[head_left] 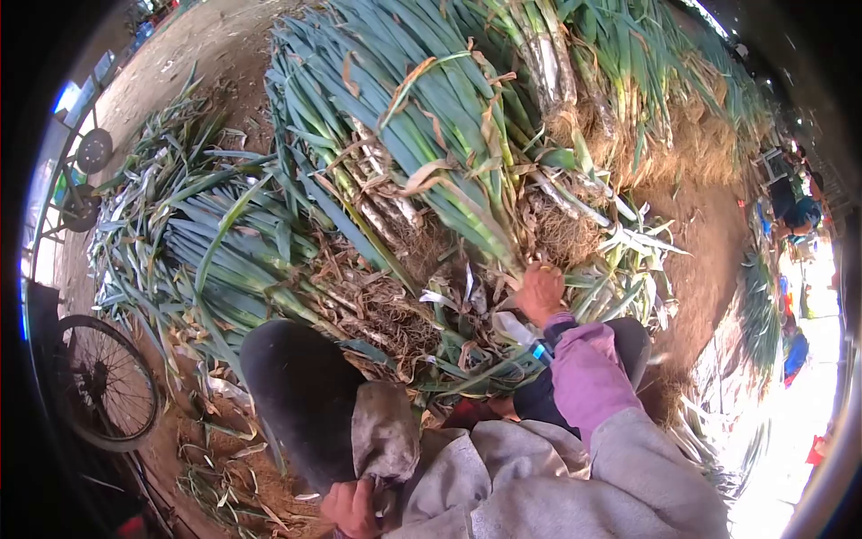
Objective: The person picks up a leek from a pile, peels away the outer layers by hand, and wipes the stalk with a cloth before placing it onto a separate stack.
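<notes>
My right hand [541, 292] is closed around the lower end of a leek stalk [489, 235], its long green leaves running up and away over the pile. Just below the wrist, a pale flat piece like a blade [512, 328] with a blue end shows against the trimmings. My left hand [352, 510] is low beside my left knee, fingers curled in; what they hold, if anything, is hidden. In front of my knees lies a heap of leeks [386, 99] with brown, dry outer leaves and rooty ends.
More leeks [224, 242] are piled on the left, and bundles with straw-coloured roots [691, 135] line the back right. Peeled leaves and roots [386, 323] litter the ground by my knees. A bicycle wheel [103, 382] stands at far left. A person [795, 211] is at the far right.
</notes>
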